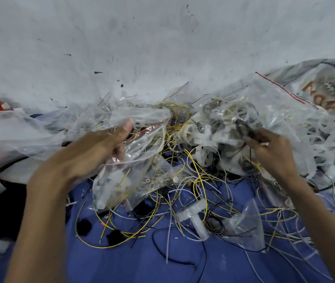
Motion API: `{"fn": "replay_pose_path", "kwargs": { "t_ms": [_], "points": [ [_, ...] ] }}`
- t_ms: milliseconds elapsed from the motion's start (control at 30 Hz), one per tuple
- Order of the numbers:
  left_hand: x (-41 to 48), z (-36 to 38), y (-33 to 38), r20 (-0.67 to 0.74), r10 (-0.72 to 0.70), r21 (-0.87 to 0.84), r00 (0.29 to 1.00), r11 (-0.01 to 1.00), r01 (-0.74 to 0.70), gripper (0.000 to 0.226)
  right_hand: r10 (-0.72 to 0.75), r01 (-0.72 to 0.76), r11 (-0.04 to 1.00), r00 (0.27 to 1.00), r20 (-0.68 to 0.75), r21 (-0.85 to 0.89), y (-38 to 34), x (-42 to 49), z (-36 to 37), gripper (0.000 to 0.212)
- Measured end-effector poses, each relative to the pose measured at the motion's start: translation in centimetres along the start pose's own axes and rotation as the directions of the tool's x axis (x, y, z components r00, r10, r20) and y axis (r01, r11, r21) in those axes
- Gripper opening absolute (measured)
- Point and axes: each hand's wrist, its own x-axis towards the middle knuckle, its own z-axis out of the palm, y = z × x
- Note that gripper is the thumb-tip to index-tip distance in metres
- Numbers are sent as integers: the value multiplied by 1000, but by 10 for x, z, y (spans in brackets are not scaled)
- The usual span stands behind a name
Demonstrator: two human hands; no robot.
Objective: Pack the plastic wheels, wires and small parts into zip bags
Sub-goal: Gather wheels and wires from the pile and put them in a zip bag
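While the left hand grips the clear, red-sealed plastic zip bag at its mouth, the right hand — right of that bag — pinches a thin black wire

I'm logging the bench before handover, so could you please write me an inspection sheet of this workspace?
Surface: blue cloth, littered with small offcuts.
Job's things: clear zip bag, partly filled; white plastic wheels heaped at the right among more bags.
Clutter: white T-shaped part lying among the wires.
Grippers: left hand holds the zip bag; right hand pinches a black wire in its fingers.
Cables: loose wires, yellow, white and black, tangled across the cloth.
Surroundings: stained grey wall; printed sack at far right.
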Motion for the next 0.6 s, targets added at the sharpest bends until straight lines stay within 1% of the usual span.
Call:
{"fn": "replay_pose_path", "kwargs": {
  "t_ms": [33, 67, 100, 133, 167, 200, 233, 267, 333, 367, 400, 433, 533, 567, 600],
  "points": [
    [2, 1, 2, -4, 13, 84, 1000, 996, -13, 83, 29, -20, 989, 998, -62, 150, -4, -1, -1, 3],
    [3, 3, 5, 12, 32, 164, 999, 986, -33, 70, 70, -37, 955, 992, -102, 294, -8, -2, -1, 2],
    [5, 6, 9, 41, 48, 217, 998, 975, -56, 55, 114, -57, 896, 988, -103, 441, -12, -3, -1, 5],
    [5, 9, 12, 69, 65, 233, 995, 969, -79, 36, 157, -93, 807, 986, -60, 583, -16, -4, 0, 9],
    [6, 12, 14, 97, 70, 234, 993, 968, -91, 17, 193, -153, 693, 981, 23, 705, -20, -6, 2, 13],
    [5, 14, 17, 107, 82, 240, 991, 965, -106, 7, 216, -237, 564, 967, 136, 791, -25, -8, 5, 17],
    [5, 18, 17, 107, 96, 248, 990, 961, -120, 12, 231, -341, 425, 937, 264, 839, -29, -11, 9, 19],
    [5, 20, 18, 106, 100, 247, 989, 961, -123, 19, 229, -445, 276, 891, 391, 852, -34, -14, 14, 21],
    [3, 22, 21, 111, 101, 241, 989, 962, -126, 32, 174, -605, -17, 782, 598, 796, -44, -18, 19, 20],
    [2, 22, 23, 108, 101, 235, 989, 964, -125, 38, 128, -648, -139, 738, 663, 749, -51, -17, 20, 18],
    [1, 23, 25, 100, 97, 230, 990, 966, -118, 44, 89, -666, -215, 715, 694, 714, -58, -15, 20, 14],
    [0, 23, 25, 95, 96, 233, 991, 966, -116, 51, 53, -676, -252, 705, 707, 693, -67, -12, 19, 10],
    [-1, 23, 28, 101, 117, 225, 988, 965, -137, 64, -111, -713, -245, 693, 712, 657, -107, -1, 13, 9],
    [0, 23, 28, 98, 121, 222, 988, 965, -140, 67, -190, -734, -224, 678, 710, 641, -123, 0, 14, 11],
    [1, 25, 28, 95, 122, 238, 988, 961, -141, 69, -265, -747, -167, 663, 700, 644, -138, 0, 17, 12]
  ]
}}
